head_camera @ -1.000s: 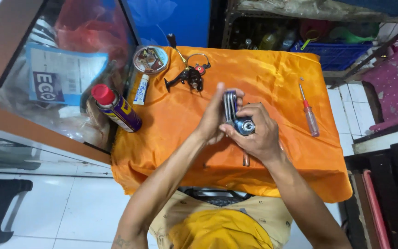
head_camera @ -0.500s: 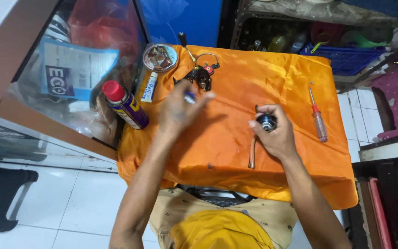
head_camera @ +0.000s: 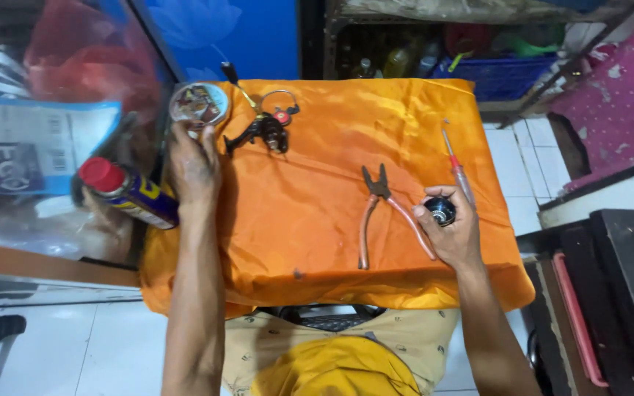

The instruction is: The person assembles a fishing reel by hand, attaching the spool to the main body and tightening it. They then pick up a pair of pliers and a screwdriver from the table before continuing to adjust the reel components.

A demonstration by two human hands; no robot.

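The left hand (head_camera: 194, 163) reaches to the far left corner of the orange worktop (head_camera: 317, 220), its fingers (head_camera: 185, 136) spread loosely and touching the near edge of a round tin (head_camera: 198, 103), which lies straight ahead of them; they hold nothing. The right hand (head_camera: 450, 231) rests on the right side, fingers closed around a small black round part (head_camera: 440, 211). The pliers (head_camera: 383, 213) lie just left of this hand, their long axis running toward and away from the person, and the fishing reel (head_camera: 266, 128) sits just right of the tin.

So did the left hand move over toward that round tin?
Yes. The left hand went from the middle of the orange cloth, by the right hand, out to the far left corner, now touching the round tin.
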